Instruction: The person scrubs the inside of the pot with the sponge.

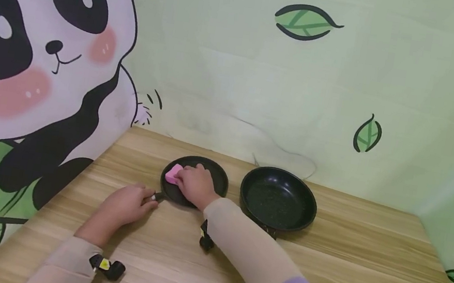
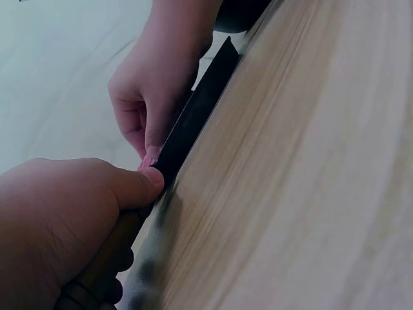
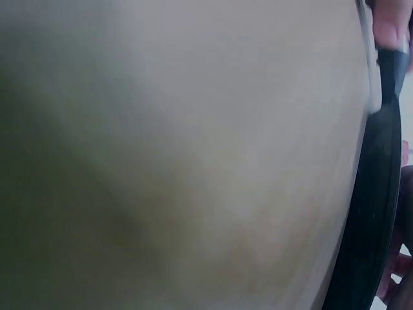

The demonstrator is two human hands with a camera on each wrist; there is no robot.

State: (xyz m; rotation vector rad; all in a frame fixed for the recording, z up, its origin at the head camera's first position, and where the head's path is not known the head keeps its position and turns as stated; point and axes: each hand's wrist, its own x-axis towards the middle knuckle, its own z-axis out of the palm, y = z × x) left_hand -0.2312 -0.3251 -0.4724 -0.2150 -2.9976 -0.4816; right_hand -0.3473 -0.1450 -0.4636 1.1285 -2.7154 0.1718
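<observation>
A shallow black frying pan (image 1: 218,179) sits on the wooden table, its handle (image 1: 159,196) pointing toward the person's left. My left hand (image 1: 126,204) grips that handle; in the left wrist view the left hand (image 2: 71,213) has its thumb laid along the top of it. Over the pan, my right hand (image 1: 198,185) holds a pink sponge (image 1: 173,174) against the left part of the cooking surface. The pan's side wall (image 3: 369,213) shows at the right of the right wrist view, where the right hand is mostly cut off by the frame edge.
A second, deeper black pan (image 1: 279,199) stands just right of the first, its handle partly behind the right forearm. The wooden table (image 1: 357,273) meets a green wall (image 1: 221,62) with painted leaves behind the pans, and a painted panda on the left.
</observation>
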